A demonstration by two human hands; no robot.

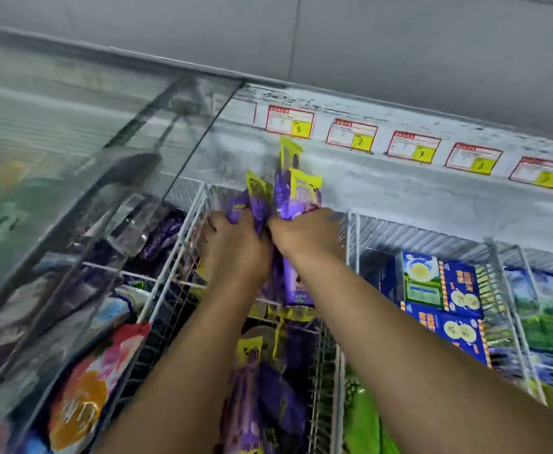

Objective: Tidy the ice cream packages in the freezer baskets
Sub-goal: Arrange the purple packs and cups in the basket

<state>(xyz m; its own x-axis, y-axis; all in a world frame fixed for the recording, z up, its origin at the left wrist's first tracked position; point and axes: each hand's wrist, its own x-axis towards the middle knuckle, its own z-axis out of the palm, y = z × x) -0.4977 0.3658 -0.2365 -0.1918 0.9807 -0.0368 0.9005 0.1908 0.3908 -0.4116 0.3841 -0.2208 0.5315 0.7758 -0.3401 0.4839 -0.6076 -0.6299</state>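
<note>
Both hands meet over the middle white wire basket (186, 221) of the open freezer. My left hand (232, 247) grips a few purple-and-yellow ice cream packages (255, 198) that stand upright above its knuckles. My right hand (308, 234) grips another bunch of the same purple packages (301, 194), one sticking up highest against the frosty back wall. The lower end of a purple package (298, 283) hangs below my right wrist. More purple packages (262, 398) lie in the near section of the basket, between my forearms.
The slid-back glass lid (82, 178) covers the left baskets, where a pink-and-orange package (85, 385) lies. Blue boxes (445, 306) fill the basket to the right, and a green package (367, 424) sits low. Price tags (350, 136) line the frosted rear wall.
</note>
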